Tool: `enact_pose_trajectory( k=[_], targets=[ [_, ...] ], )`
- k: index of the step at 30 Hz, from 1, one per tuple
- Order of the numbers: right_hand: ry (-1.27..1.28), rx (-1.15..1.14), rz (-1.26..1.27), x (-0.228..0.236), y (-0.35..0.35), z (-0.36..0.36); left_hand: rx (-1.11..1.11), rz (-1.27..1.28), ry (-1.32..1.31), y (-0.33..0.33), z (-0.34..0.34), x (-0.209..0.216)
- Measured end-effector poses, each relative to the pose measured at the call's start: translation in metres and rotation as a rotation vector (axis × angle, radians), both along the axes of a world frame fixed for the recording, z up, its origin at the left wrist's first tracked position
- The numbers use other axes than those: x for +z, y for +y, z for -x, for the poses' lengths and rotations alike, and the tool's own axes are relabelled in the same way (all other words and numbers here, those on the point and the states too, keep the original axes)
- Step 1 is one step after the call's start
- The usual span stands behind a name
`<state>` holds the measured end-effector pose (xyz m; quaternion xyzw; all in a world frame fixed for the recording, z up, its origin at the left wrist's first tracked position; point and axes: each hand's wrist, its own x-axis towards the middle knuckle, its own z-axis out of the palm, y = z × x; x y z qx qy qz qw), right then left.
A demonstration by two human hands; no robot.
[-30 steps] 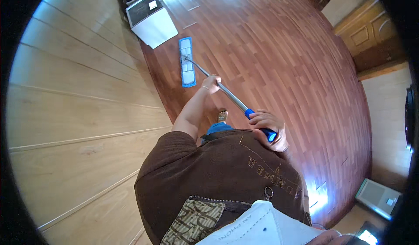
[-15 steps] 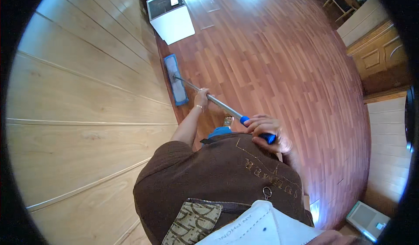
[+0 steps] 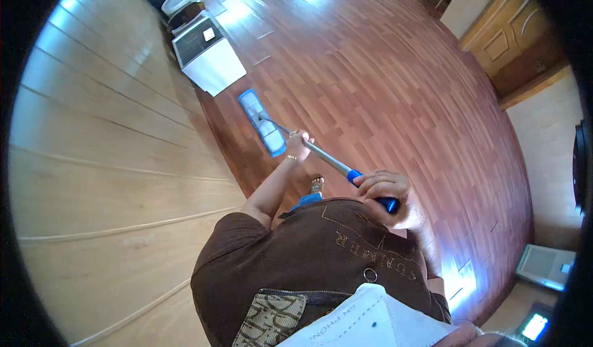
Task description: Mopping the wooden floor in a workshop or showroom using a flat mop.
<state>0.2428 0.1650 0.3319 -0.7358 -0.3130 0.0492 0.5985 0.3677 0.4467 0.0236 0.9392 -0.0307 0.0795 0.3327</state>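
Observation:
A flat mop with a blue-edged pad (image 3: 262,123) lies against the wooden floor, ahead of me and left of centre. Its metal pole (image 3: 332,161) slants back toward my body. My left hand (image 3: 299,146) is wrapped round the pole's lower part, not far above the pad. Up at the blue grip, near my chest, my right hand (image 3: 389,194) closes round the handle; the dark blue end (image 3: 389,205) pokes out beneath the fingers. My sandalled foot (image 3: 317,184) shows beyond my brown shirt.
Along my left runs a pale panelled wall (image 3: 123,180). A white box-shaped appliance with a dark top (image 3: 213,63) stands by it, just past the mop. To the right are a wooden door (image 3: 503,41) and a pale low unit (image 3: 546,267). Reddish plank floor (image 3: 370,87) stretches ahead.
The mop pad has moved right, off the foot of the left wall, and its angle has turned. My view has swung rightward. Both hands keep their hold on the pole.

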Motion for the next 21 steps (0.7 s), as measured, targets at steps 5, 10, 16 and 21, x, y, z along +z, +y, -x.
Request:
enact_pose_trajectory(
  k=[5, 10, 16, 21],
  targets=[
    [-0.146, -0.251, 0.15, -0.001, 0.015, -0.002, 0.053, -0.324, 0.228, -0.049, -0.054, 0.036],
    [-0.302, -0.342, 0.243, -0.034, 0.046, -0.016, -0.166, 0.271, 0.294, -0.061, -0.08, 0.005],
    [-0.385, -0.486, 0.333, -0.098, 0.05, -0.039, -0.478, 0.464, 0.045, -0.095, -0.038, 0.035],
    [-0.41, -0.518, 0.366, -0.087, 0.054, -0.045, -0.572, 0.685, 0.111, -0.093, -0.001, 0.096]
  ],
)
